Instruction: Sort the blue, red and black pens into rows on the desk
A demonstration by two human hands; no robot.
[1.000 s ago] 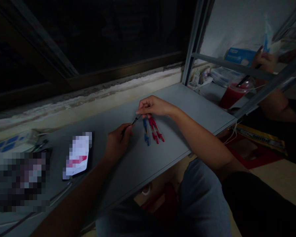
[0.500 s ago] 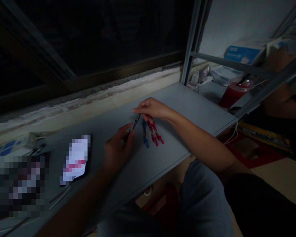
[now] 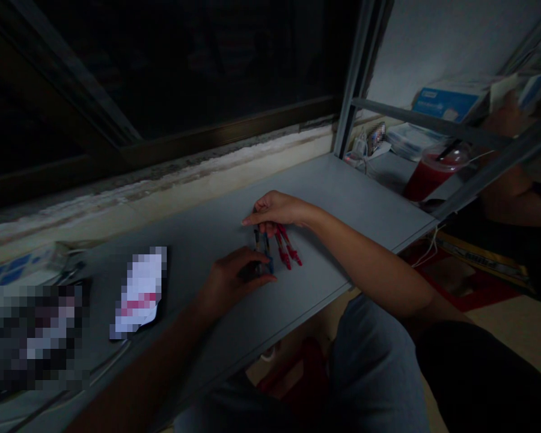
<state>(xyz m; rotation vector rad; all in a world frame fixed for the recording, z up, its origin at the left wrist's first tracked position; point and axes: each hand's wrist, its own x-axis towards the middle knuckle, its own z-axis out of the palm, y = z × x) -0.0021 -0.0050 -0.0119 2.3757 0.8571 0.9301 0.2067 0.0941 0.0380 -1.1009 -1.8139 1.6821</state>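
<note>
Over the grey tabletop, my right hand [image 3: 275,210] is closed at the upper ends of several slim pens, its fingers curled and its thumb pointing left. A black pen [image 3: 256,239] hangs below its fingertips, close beside a blue pen [image 3: 266,245]. Two red pens [image 3: 288,249] lie a little to the right, their tops under the same fingers. My left hand [image 3: 234,273] is closed around the lower part of the black pen, with thumb and forefinger either side of the blue pen's lower end. Dim light and the fingers hide the exact contact.
A phone with a lit screen [image 3: 139,294] lies left on the table [image 3: 315,270], near cables and a blurred dark object [image 3: 40,337]. At right, past a metal frame [image 3: 415,120], stand a red drink cup [image 3: 430,174] and a blue-white box [image 3: 446,103]. Another person's arm [image 3: 505,162] is there.
The black pen has moved from a slant on the left to beside the blue pen. My left hand has shifted right with it; my right hand is slightly lower.
</note>
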